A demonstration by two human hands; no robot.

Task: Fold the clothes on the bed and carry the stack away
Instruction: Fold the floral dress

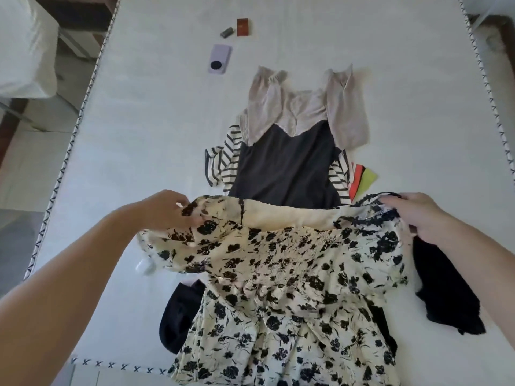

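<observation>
A cream dress with black flowers [289, 274] is held up over the near part of the white bed [156, 129]. My left hand [170, 208] pinches its left shoulder and my right hand [418, 215] grips its right shoulder. Beyond it lies a flat pile: a dark top with beige lace sleeves [289, 162] on a black-and-white striped garment [223, 160], with an orange and yellow-green piece [362, 178] peeking out at the right. Dark clothes [446, 291] lie under the dress, partly hidden.
Further up the bed lie a lilac power bank [220, 58], a small grey object [226, 32] and a red card [243, 27]. A small white object [145, 266] sits beside the dress. The bed's stitched edges run left, right and near. A white pillow [25, 48] lies off to the left.
</observation>
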